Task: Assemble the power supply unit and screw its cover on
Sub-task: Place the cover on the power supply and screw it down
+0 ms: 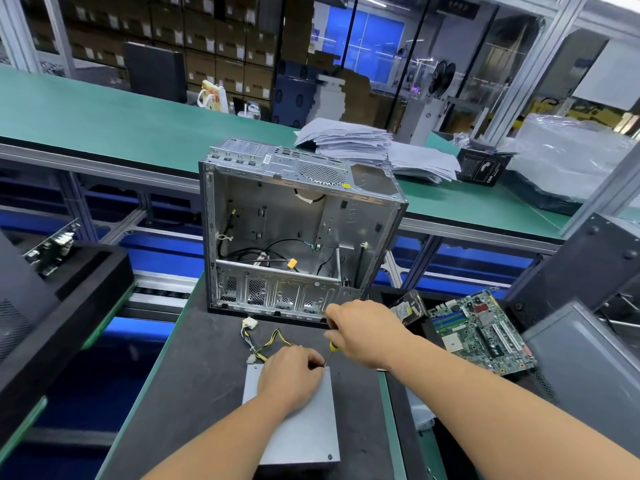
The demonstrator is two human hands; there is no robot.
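A grey metal power supply unit [304,431] lies flat on the dark mat in front of me, its cover facing up. Yellow and black cables [266,341] with white plugs trail from its far end. My left hand [291,375] rests on the far right part of the cover, fingers curled at the screwdriver's tip. My right hand [363,330] grips a small screwdriver [330,351] with a yellow collar, its tip pointing down at the cover's far right corner. A screw [329,456] sits in the near right corner.
An open, bare computer case [298,230] stands upright just behind the unit. A green motherboard [485,330] lies to the right beside a wrapped drive [408,308]. Black foam trays sit at left. A paper stack [363,143] and plastic bags occupy the green bench behind.
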